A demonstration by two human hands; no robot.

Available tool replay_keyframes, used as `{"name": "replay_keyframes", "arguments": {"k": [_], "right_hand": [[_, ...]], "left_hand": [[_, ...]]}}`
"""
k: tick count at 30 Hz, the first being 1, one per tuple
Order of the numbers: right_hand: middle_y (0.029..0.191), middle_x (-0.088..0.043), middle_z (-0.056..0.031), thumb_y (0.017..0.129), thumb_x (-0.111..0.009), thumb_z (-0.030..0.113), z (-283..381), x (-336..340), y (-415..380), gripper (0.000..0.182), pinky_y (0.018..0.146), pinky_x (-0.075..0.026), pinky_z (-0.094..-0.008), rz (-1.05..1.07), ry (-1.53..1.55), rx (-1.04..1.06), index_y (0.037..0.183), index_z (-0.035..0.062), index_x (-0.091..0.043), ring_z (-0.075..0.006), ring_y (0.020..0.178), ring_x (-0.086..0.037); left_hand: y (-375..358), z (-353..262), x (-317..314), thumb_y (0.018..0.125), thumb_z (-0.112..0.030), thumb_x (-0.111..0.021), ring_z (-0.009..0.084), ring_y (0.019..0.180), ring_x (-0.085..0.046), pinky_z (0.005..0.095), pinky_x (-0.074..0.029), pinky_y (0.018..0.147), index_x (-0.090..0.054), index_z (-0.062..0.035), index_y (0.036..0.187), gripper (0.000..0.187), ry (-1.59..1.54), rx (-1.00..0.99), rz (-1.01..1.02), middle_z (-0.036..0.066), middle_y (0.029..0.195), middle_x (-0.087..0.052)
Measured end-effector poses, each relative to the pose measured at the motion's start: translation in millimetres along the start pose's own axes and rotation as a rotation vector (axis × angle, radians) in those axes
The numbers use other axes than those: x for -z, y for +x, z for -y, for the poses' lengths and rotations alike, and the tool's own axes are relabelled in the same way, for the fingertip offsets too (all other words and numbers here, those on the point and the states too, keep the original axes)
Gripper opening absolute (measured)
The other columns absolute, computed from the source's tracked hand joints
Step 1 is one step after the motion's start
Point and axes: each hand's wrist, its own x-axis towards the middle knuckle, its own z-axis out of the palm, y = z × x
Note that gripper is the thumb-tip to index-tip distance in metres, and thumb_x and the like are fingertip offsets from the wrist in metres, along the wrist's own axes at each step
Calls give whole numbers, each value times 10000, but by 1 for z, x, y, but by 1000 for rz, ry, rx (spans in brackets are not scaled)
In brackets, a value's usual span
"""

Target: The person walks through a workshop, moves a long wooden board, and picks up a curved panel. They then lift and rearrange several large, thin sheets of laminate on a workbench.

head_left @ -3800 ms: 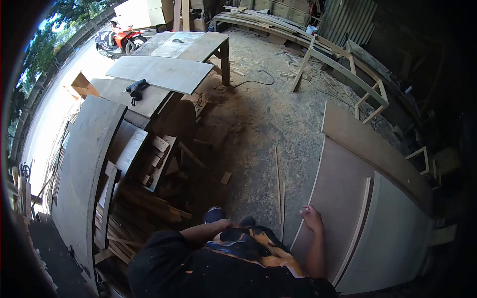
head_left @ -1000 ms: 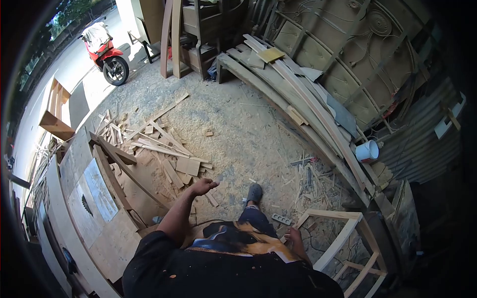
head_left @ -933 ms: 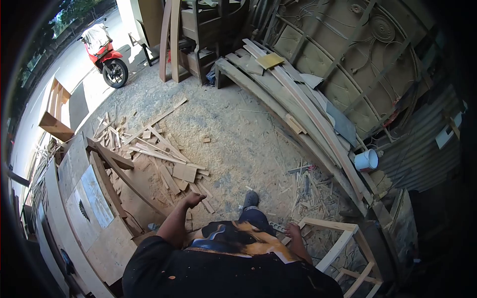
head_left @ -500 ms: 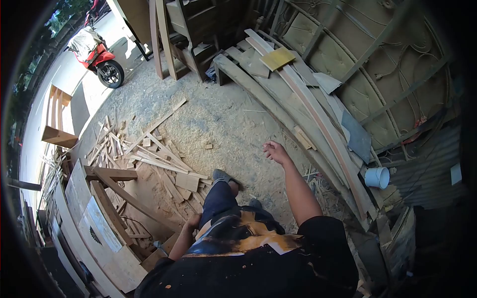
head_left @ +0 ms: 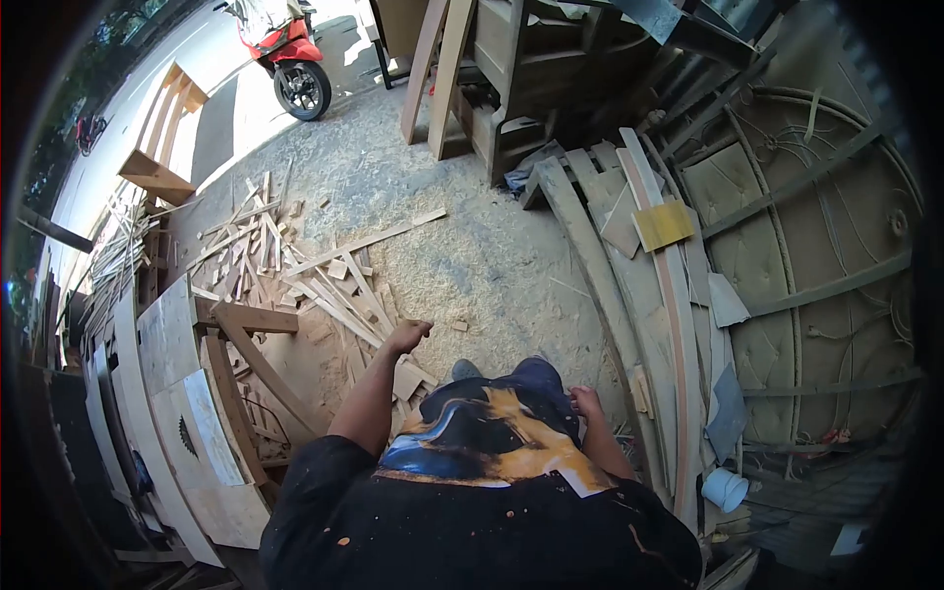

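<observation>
My left hand point(head_left: 408, 335) hangs out in front of me above the scattered wood offcuts point(head_left: 349, 295). Its fingers are curled in, and nothing shows in them. Close to my right thigh, my right hand point(head_left: 586, 401) is loosely curled as well, with no object visible in it. Neither hand touches any of the wood. Below my left hand, the strips and small blocks lie in a loose heap on the sawdust-covered floor point(head_left: 492, 285).
At left stands a table saw point(head_left: 167, 393) with its blade point(head_left: 187, 438) exposed. Long boards on a bench point(head_left: 590, 256) run along the right, with a yellow block point(head_left: 664, 226) on them and a white bucket point(head_left: 725, 489) near its end. A red motorbike point(head_left: 285, 59) is parked ahead.
My view has turned left and I have stepped forward. My left hand has swung forward from my side, while my right hand has swung back toward my thigh.
</observation>
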Motion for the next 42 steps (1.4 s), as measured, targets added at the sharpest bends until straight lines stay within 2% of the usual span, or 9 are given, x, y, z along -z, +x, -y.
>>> {"name": "replay_keyframes", "arguments": {"k": [10,15,20,23,29,34,35,36,42], "right_hand": [[723,-557,-34,826,-500,204,201,-48,87,155,456,-416,-231,126,-125,217,888,71,-551,-101,538,-512],[731,-555,-46,831,-498,201,297,-59,158,160,457,-439,-236,230,-231,125,924,76,-530,-106,535,-515],[790,-566,-35,846,-472,214,451,-79,177,221,501,-438,-223,444,-362,133,1014,76,-516,-111,570,-530],[844,-570,-28,832,-491,221,551,-120,197,234,515,-431,-224,601,-479,215,1025,92,-526,-110,611,-524],[861,-563,-29,836,-491,243,722,-271,182,288,538,-422,-224,748,-617,509,1067,74,-521,-108,642,-526],[791,-564,-33,831,-484,216,747,-381,176,248,503,-420,-221,758,-713,618,1009,53,-540,-106,595,-528],[772,-565,-33,826,-486,212,740,-395,191,239,488,-418,-221,751,-745,631,994,53,-546,-107,580,-526],[767,-565,-33,822,-491,215,735,-403,200,231,476,-416,-223,710,-781,574,981,58,-551,-108,568,-526],[742,-572,-45,815,-512,198,700,-375,248,166,442,-431,-247,455,-810,252,925,80,-550,-111,533,-534]], "left_hand": [[73,-111,39,815,-320,-477,65,403,-295,242,-243,377,-560,-52,705,301,-278,-26,118,-38,460,-316],[138,-70,91,791,-390,-479,124,485,-460,265,-371,444,-638,-43,779,382,-116,117,-156,57,530,-481],[112,-56,118,752,-317,-486,133,364,-386,290,-333,352,-644,-52,763,309,-224,366,-306,39,468,-430],[88,-113,138,748,-309,-489,124,381,-391,275,-335,376,-641,-61,764,291,-336,414,-382,25,472,-411],[110,-110,153,744,-269,-486,114,421,-422,267,-329,389,-636,-64,771,255,-617,439,-517,22,513,-452],[149,-64,188,740,-247,-485,119,421,-428,267,-333,391,-634,-62,774,240,-640,447,-513,30,556,-497],[162,-40,196,747,-244,-474,125,418,-420,272,-338,388,-638,-65,799,248,-476,352,-510,37,549,-487],[160,-60,224,743,-238,-479,131,406,-408,277,-338,382,-631,-54,802,246,-653,577,-457,40,536,-465],[214,-40,343,736,-259,-505,168,530,-496,294,-404,467,-624,-33,795,262,-503,270,-531,81,616,-536]]}}
